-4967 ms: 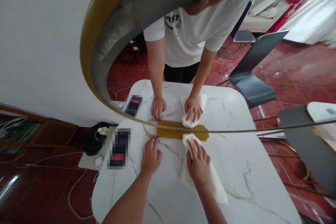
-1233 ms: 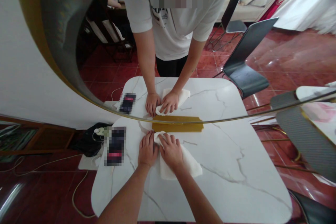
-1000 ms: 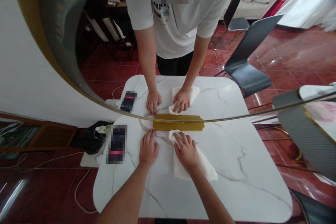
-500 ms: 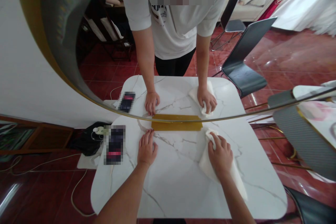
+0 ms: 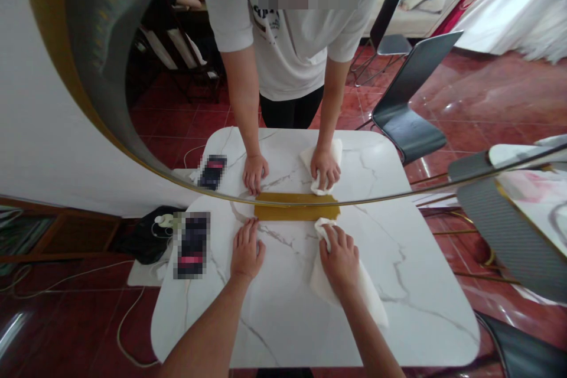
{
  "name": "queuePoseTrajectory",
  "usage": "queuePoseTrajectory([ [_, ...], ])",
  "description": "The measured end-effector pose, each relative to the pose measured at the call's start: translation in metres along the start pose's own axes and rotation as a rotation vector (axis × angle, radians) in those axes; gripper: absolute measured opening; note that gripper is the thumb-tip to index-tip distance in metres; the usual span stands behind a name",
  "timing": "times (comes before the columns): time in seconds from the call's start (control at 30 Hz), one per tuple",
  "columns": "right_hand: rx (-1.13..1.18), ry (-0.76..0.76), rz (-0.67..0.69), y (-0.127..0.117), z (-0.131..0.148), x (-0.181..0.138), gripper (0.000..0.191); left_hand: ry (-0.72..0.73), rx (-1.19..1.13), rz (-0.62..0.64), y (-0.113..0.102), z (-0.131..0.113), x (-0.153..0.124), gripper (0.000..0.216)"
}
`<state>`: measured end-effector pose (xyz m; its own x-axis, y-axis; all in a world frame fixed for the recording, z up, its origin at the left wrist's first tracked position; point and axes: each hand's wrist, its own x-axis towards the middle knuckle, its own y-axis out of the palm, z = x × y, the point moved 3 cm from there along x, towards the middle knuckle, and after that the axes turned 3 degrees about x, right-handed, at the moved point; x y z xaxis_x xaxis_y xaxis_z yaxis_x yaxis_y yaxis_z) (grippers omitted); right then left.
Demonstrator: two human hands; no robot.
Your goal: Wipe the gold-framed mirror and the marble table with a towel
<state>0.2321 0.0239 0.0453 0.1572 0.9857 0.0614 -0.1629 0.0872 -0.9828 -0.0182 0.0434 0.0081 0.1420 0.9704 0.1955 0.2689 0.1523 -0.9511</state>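
A white cloth (image 5: 370, 298) lies partly bunched on the white marble-patterned table (image 5: 287, 331). My right hand (image 5: 340, 260) presses down on it, fingers curled over its gathered far end, while the rest trails under my wrist toward me. Flat on the tabletop to the left rests my left hand (image 5: 247, 251), fingers stretched out and holding nothing. Its fingertips come close to the gold base (image 5: 296, 212) of a mirror. Both hands and the cloth appear again in the mirror (image 5: 283, 159).
A blurred-out phone-like object (image 5: 192, 245) lies at the table's left side, with a cable running from it. Left of the table sits a black bag (image 5: 148, 236). A black chair (image 5: 522, 342) stands at the lower right, and a grey ribbed piece of furniture (image 5: 509, 236) is beyond the right edge.
My right hand has slid left across the tabletop, carrying the white cloth with it toward the middle. My left hand has stayed in place.
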Motion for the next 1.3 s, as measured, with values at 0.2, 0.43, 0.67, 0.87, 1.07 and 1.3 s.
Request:
queuePoseTrajectory([
  [0.2,0.043,-0.111,0.048,0.008,0.045,-0.001,0.039,-0.006,-0.020,0.005,0.001,0.000,0.000,0.056],
  [0.43,0.129,-0.265,0.116,0.015,0.082,0.001,0.041,-0.007,-0.009,0.003,0.001,-0.001,0.000,0.054],
  [0.67,0.274,-0.546,0.170,0.021,0.108,0.007,0.043,0.004,-0.028,0.014,0.001,0.001,-0.001,0.058],
  [0.87,0.350,-0.574,0.107,0.023,0.098,0.006,0.046,0.027,-0.017,0.011,0.003,0.003,0.000,0.055],
  [1.07,0.414,-0.188,-0.119,0.017,0.030,-0.004,0.045,0.015,0.014,-0.001,0.002,0.002,0.000,0.054],
  [1.3,0.636,0.290,-0.378,0.007,-0.042,0.016,0.040,0.004,0.016,0.015,0.002,0.001,0.000,0.054],
])
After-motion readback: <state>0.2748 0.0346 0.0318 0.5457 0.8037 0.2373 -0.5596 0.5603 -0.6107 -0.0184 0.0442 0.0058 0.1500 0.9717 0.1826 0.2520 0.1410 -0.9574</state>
